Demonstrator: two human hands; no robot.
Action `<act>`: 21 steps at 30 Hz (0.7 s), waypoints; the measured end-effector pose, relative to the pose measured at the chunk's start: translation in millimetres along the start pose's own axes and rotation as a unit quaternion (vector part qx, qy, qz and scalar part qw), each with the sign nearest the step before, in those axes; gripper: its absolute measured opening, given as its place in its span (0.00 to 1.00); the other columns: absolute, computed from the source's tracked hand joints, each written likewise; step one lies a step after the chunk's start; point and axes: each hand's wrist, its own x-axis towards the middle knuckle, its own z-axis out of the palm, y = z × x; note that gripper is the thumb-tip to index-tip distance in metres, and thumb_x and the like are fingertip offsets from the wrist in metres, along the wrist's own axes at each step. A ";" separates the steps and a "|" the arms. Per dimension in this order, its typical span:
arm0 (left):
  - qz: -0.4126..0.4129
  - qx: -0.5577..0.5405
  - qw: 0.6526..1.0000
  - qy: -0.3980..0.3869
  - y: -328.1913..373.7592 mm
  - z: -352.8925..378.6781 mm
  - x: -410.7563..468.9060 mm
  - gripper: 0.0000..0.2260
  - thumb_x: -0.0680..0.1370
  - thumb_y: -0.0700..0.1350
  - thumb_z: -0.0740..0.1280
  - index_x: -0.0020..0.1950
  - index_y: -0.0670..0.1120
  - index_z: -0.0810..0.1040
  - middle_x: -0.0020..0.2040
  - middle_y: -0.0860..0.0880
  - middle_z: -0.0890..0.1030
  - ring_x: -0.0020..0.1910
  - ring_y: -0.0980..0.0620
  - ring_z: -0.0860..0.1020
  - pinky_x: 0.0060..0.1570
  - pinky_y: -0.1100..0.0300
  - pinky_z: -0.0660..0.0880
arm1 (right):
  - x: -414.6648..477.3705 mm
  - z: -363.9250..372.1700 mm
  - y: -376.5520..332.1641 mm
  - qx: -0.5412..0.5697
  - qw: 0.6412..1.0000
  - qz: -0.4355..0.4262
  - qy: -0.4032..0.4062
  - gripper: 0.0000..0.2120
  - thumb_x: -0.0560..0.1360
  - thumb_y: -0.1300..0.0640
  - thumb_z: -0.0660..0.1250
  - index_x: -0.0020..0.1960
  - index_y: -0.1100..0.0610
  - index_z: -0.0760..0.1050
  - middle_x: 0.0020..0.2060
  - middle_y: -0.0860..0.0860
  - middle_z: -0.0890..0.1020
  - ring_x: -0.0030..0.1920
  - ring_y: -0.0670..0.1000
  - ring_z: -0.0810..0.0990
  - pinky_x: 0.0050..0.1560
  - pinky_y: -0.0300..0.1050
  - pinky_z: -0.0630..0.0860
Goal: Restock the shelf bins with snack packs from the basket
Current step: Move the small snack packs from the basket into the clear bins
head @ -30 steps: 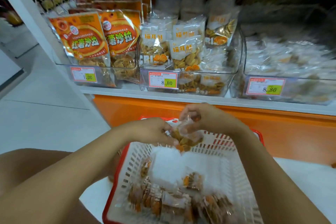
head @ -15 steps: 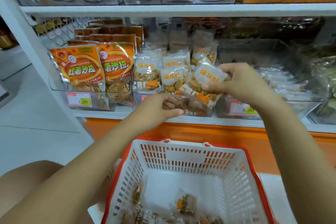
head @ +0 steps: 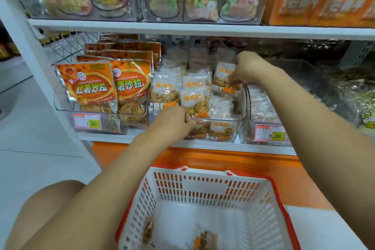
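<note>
Clamps right hand [head: 246,67] on clear white-labelled snack pack [head: 224,74] to stand it far-right in transparent plastic bin [head: 244,103]; curls left hand [head: 173,122] at near rim (hold unclear), likely steadying.

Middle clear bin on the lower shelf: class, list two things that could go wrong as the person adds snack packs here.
1. The middle bin already looks packed. Pushing the snack pack held by the right grip in at the back may tip the front packs over the low front wall.
2. The left grip curls at the bin's front edge. A pull there could slide the bin off the shelf toward the basket.
</note>
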 end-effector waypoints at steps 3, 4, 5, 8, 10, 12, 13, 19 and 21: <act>0.000 0.009 1.000 -0.008 0.7 -1.6 0.7 0.11 0.78 0.48 0.66 0.43 0.42 0.81 0.34 0.48 0.80 0.31 0.54 0.75 0.29 0.63 0.68 | 7.0 -2.9 2.0 -0.036 0.998 -0.005 -0.048 0.31 0.69 0.51 0.76 0.67 0.62 0.71 0.60 0.57 0.78 0.57 0.58 0.77 0.58 0.51 0.75; 0.001 0.013 1.000 -0.013 1.0 -1.9 0.9 0.12 0.78 0.49 0.66 0.43 0.41 0.81 0.36 0.45 0.82 0.33 0.51 0.77 0.29 0.63 0.68 | 8.7 -4.0 2.7 -0.049 0.997 -0.007 -0.060 0.31 0.68 0.51 0.76 0.66 0.61 0.72 0.58 0.57 0.79 0.56 0.58 0.78 0.56 0.51 0.76; 0.001 0.018 1.000 -0.018 1.2 -1.9 1.0 0.13 0.78 0.49 0.66 0.43 0.41 0.82 0.39 0.43 0.83 0.35 0.49 0.79 0.31 0.63 0.69 | 10.2 -4.5 3.0 -0.063 0.996 -0.012 -0.066 0.29 0.68 0.50 0.76 0.64 0.61 0.73 0.56 0.57 0.80 0.53 0.57 0.79 0.55 0.50 0.76; 0.001 0.036 0.999 -0.027 2.2 -1.8 2.7 0.13 0.79 0.49 0.65 0.45 0.40 0.82 0.42 0.42 0.84 0.41 0.47 0.81 0.37 0.58 0.74 | 13.1 -5.0 -4.6 -0.118 0.989 -0.028 -0.080 0.22 0.68 0.51 0.76 0.56 0.62 0.78 0.46 0.57 0.83 0.44 0.56 0.81 0.45 0.46 0.77; 0.001 0.041 0.999 -0.026 1.7 -1.6 4.2 0.13 0.79 0.49 0.65 0.45 0.40 0.82 0.42 0.42 0.84 0.42 0.47 0.81 0.38 0.58 0.75 | 15.6 -9.1 -9.3 -0.142 0.985 -0.029 -0.098 0.20 0.68 0.51 0.76 0.53 0.61 0.78 0.42 0.55 0.83 0.42 0.54 0.82 0.44 0.46 0.77; 0.003 0.038 0.999 -0.011 0.4 -1.5 5.5 0.13 0.79 0.49 0.65 0.45 0.40 0.82 0.41 0.42 0.83 0.40 0.47 0.80 0.35 0.59 0.72 | 18.3 -17.7 -10.2 -0.138 0.983 -0.020 -0.121 0.21 0.66 0.49 0.77 0.53 0.60 0.78 0.40 0.53 0.83 0.39 0.52 0.82 0.48 0.48 0.78; 0.005 0.034 0.999 -0.002 0.2 -1.6 6.2 0.13 0.78 0.48 0.65 0.44 0.40 0.82 0.39 0.43 0.83 0.39 0.48 0.80 0.35 0.59 0.72 | 18.9 -22.0 -10.8 -0.138 0.982 -0.019 -0.131 0.21 0.66 0.48 0.77 0.52 0.60 0.79 0.40 0.52 0.83 0.38 0.51 0.82 0.47 0.47 0.78; 0.048 -0.026 0.996 0.072 8.9 -2.1 12.8 0.08 0.78 0.52 0.66 0.46 0.47 0.76 0.38 0.51 0.78 0.42 0.50 0.78 0.44 0.52 0.77 | 22.4 -32.0 -26.9 -0.174 0.968 0.008 -0.180 0.17 0.67 0.50 0.77 0.46 0.62 0.81 0.34 0.52 0.83 0.37 0.52 0.79 0.51 0.51 0.78; 0.057 -0.025 0.994 0.090 10.6 -2.4 15.9 0.08 0.78 0.52 0.66 0.47 0.48 0.75 0.37 0.53 0.76 0.43 0.50 0.77 0.44 0.52 0.76 | 23.0 -29.8 -32.3 -0.196 0.960 0.021 -0.199 0.16 0.65 0.50 0.78 0.42 0.63 0.81 0.33 0.54 0.83 0.40 0.56 0.79 0.57 0.55 0.78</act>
